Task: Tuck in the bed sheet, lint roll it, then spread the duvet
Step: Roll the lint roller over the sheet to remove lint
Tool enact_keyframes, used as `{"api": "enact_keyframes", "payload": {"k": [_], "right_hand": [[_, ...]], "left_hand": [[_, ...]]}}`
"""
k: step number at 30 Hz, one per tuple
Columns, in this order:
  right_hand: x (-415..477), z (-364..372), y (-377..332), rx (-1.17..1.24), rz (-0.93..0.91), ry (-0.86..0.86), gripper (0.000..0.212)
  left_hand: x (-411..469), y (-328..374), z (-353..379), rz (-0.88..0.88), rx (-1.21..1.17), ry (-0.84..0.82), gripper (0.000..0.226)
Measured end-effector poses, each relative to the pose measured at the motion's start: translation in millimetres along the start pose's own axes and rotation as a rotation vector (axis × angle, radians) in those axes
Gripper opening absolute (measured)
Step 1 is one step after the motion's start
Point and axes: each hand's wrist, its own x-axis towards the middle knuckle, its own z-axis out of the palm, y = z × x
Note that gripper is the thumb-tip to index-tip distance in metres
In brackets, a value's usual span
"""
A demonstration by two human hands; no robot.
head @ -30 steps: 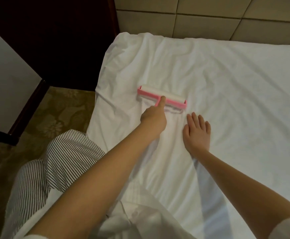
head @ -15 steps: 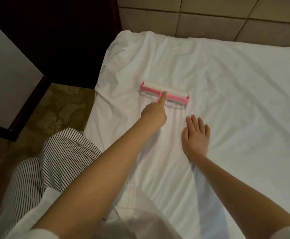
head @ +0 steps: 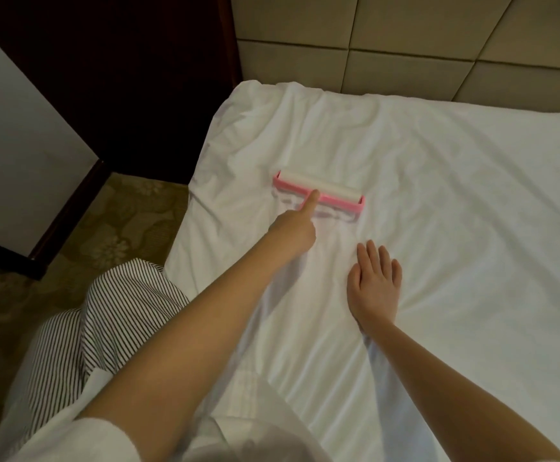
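Roller work: my left grip [head: 293, 233] curls round the pink lint roller [head: 335, 192], mid frame on the bed sheet [head: 455, 245]. Right grip [head: 373, 281] lies spread flat. I should push slow and straight.

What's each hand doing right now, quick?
Left hand: closed on the handle of the pink lint roller, index finger along it.
Right hand: open, flat on the white bed sheet.
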Motion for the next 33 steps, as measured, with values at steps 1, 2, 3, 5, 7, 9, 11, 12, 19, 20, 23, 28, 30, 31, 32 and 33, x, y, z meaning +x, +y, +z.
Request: {"api": "enact_keyframes", "payload": {"k": [1, 2, 3, 5, 7, 9, 11, 12, 19, 20, 23, 28, 30, 31, 32, 33], "right_hand": [[-0.3, 0.4, -0.1, 0.006, -0.001, 0.003, 0.079], [0.0, 0.7, 0.0, 0.012, -0.003, 0.006, 0.078], [0.6, 0.9, -0.1, 0.021, -0.004, 0.013, 0.077], [0.6, 2.5, 0.4, 0.031, -0.007, 0.029, 0.075], [0.8, 4.7, 1.0, 0.018, -0.012, 0.036, 0.072], [1.2, 5.8, 0.4, 0.016, -0.014, 0.039, 0.072], [0.9, 5.8, 0.7, 0.020, -0.010, 0.037, 0.073], [0.8, 5.7, 1.3, 0.020, -0.009, 0.033, 0.073], [1.0, 6.3, 0.8, 0.032, -0.019, 0.074, 0.068], [1.5, 6.2, 0.8, 0.034, -0.023, 0.078, 0.067], [1.5, 6.6, 1.4, 0.009, -0.021, 0.048, 0.068], [1.5, 3.7, -0.2, -0.013, -0.002, 0.018, 0.074], [0.9, 1.2, -0.7, -0.028, -0.004, 0.000, 0.077], [1.1, -0.7, -1.5, -0.040, -0.014, -0.009, 0.079], [1.6, -3.7, -2.7, -0.038, -0.020, -0.013, 0.080], [2.9, -7.7, -4.1, -0.017, -0.016, 0.002, 0.079]], "left_hand": [[0.3, 6.1, -0.2, -0.011, 0.005, 0.010, 0.067], [-3.7, 10.1, 1.3, -0.031, 0.016, 0.014, 0.068], [-13.9, 11.1, 3.2, -0.049, 0.028, 0.010, 0.069], [-44.2, 0.1, 12.0, -0.059, 0.039, -0.039, 0.066], [-76.0, -15.0, 18.6, -0.072, 0.034, -0.135, 0.064], [-80.0, -20.8, 12.5, -0.066, 0.002, -0.163, 0.062], [-57.0, -16.3, 5.4, -0.041, -0.002, -0.105, 0.061], [-43.2, -13.0, 3.9, -0.028, -0.004, -0.062, 0.061], [-22.6, 28.0, -24.0, -0.053, 0.129, -0.069, 0.063], [-35.4, 25.8, -23.0, -0.067, 0.166, -0.114, 0.060], [-70.5, 2.7, -2.2, -0.091, 0.105, -0.205, 0.062], [-16.6, -3.2, -5.7, -0.021, -0.069, -0.028, 0.064], [6.6, 3.4, -8.0, 0.036, -0.078, 0.016, 0.066], [14.9, 7.0, -9.6, 0.054, -0.091, 0.022, 0.069], [18.1, 11.5, -13.1, 0.073, -0.114, 0.041, 0.070], [17.4, 14.7, -17.5, 0.089, -0.154, 0.085, 0.070]]}}
